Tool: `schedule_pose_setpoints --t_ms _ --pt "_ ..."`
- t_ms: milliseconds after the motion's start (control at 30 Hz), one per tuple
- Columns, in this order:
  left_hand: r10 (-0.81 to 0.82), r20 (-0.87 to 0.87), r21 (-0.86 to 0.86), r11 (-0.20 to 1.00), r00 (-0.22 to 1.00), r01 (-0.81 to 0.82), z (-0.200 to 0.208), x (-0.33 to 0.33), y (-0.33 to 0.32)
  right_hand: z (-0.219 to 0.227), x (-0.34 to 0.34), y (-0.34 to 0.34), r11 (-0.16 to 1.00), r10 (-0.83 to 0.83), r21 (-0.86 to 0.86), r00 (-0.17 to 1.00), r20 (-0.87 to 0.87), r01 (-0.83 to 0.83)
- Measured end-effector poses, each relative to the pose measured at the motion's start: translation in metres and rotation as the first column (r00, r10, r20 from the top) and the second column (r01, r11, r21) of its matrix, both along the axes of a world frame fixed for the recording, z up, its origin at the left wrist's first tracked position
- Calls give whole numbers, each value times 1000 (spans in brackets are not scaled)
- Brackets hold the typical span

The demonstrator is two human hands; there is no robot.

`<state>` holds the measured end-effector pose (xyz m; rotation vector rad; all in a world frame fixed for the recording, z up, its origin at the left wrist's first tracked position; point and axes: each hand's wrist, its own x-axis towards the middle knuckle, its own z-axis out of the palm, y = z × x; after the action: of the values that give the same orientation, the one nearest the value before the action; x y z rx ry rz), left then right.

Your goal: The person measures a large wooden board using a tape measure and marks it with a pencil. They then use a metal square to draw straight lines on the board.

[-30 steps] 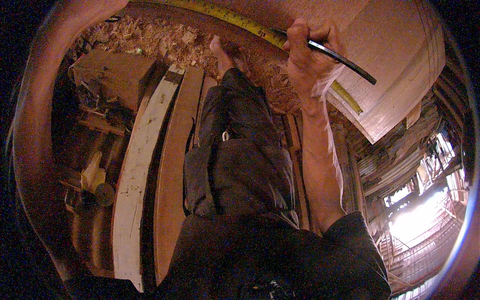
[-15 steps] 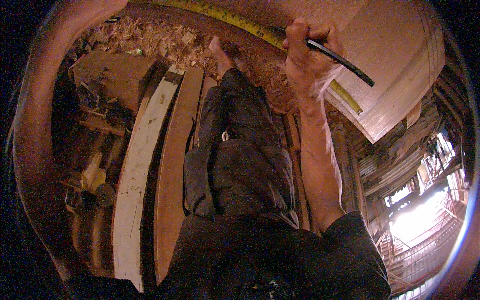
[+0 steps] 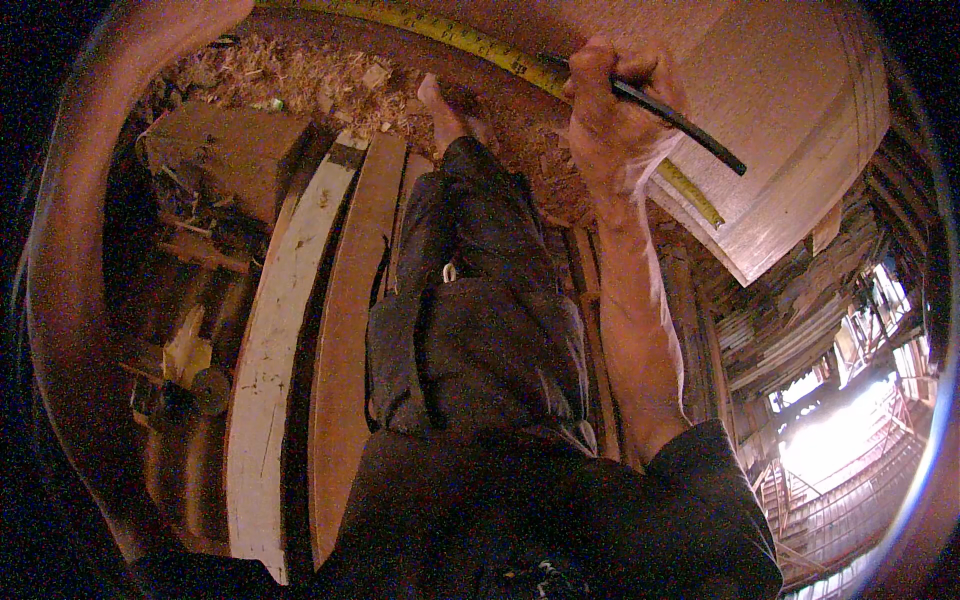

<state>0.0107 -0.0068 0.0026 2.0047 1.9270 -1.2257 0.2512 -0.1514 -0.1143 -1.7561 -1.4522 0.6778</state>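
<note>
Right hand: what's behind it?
A yellow tape runs behind the right hand, reappearing at its lower right over the wooden board. Whatever stretch of tape and board lies directly behind the hand is covered.

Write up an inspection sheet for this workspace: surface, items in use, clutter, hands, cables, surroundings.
Surface: broad wooden sheet, pale at its near corner, with dark lines toward its right side.
Items in use: yellow measuring tape, drawn out, its end lying near that corner; dark slim stick.
Clutter: wood shavings heaped on the ground near a bare foot; a brown boxy block at left.
Hands: right hand grips the stick over the tape; left hand lies beyond the picture, only the left arm showing.
Cables: nothing seen.
Surroundings: pale plank beside a brown plank; bright opening at lower right.
</note>
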Motion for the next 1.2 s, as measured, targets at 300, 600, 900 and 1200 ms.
schedule_pose_setpoints --t_ms 300,600,900,1200 --pt "-132 -77 25 991 988 134 0 1 -1 -8 0 -1 994 -106 -55 986 -132 100" --pt "-33 -3 17 999 999 33 2 -4 -2 -10 -2 1 993 -117 -33 984 -138 114" --pt "-79 65 7 997 995 78 -20 -38 -11 -1 -8 1 999 -40 -23 995 -88 38" --pt "-66 344 18 998 937 63 -25 -104 -38 4 -1 0 983 149 81 973 177 -166"
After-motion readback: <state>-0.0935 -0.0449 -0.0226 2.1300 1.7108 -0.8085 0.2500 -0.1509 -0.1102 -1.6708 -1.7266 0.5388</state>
